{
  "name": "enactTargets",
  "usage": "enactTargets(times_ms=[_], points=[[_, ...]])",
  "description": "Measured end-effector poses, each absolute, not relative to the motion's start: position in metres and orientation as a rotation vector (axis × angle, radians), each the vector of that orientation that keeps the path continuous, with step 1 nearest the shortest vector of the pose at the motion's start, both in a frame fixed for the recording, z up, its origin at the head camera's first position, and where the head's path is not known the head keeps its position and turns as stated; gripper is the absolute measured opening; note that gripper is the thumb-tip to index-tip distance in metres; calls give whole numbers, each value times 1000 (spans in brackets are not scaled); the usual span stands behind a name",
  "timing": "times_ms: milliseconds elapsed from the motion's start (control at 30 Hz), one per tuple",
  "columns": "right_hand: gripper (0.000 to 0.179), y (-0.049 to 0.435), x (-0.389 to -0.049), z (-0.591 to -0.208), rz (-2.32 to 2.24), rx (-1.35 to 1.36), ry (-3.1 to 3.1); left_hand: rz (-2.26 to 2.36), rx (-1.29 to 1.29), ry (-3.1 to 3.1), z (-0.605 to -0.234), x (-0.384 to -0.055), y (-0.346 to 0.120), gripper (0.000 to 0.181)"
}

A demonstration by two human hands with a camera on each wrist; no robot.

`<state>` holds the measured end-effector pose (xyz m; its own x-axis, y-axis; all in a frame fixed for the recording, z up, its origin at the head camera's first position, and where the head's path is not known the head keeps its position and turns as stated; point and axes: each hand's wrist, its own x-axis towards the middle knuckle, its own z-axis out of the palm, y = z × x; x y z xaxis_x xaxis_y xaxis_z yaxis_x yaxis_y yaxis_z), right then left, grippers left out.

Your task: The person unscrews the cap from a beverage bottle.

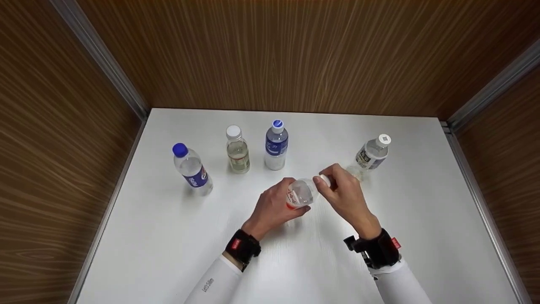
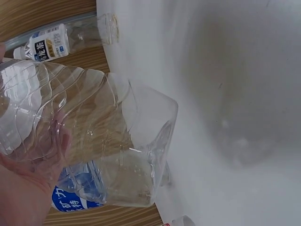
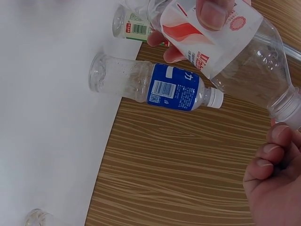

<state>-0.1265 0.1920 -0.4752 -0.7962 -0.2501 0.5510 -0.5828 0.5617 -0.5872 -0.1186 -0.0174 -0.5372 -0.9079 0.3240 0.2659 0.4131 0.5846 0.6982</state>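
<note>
My left hand [image 1: 274,207] grips a transparent plastic bottle [image 1: 301,193] around its body, over a white label with red print [image 3: 188,33]. The bottle is tilted, its neck towards the right, and is held above the table; its base shows in the left wrist view. At the neck, my right hand [image 1: 346,195] pinches the white cap [image 3: 292,113] between thumb and curled fingers. The cap sits at the bottle's mouth; whether it is loose cannot be seen. No liquid is plain inside the bottle.
On the white table [image 1: 168,249] stand a blue-capped bottle [image 1: 195,174], a white-capped bottle [image 1: 238,157], a blue-labelled bottle [image 1: 276,145] and, to the right, a white-capped bottle with a pale label [image 1: 371,155]. Wood-patterned panels [image 1: 270,55] enclose the back and sides.
</note>
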Motion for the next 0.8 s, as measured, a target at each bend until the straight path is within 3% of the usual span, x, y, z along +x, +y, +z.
enactTargets(times_ms=[800], points=[[17, 195, -125, -477, 1211, 731, -2408, -1223, -596, -2711, -539, -117, -16, 72]])
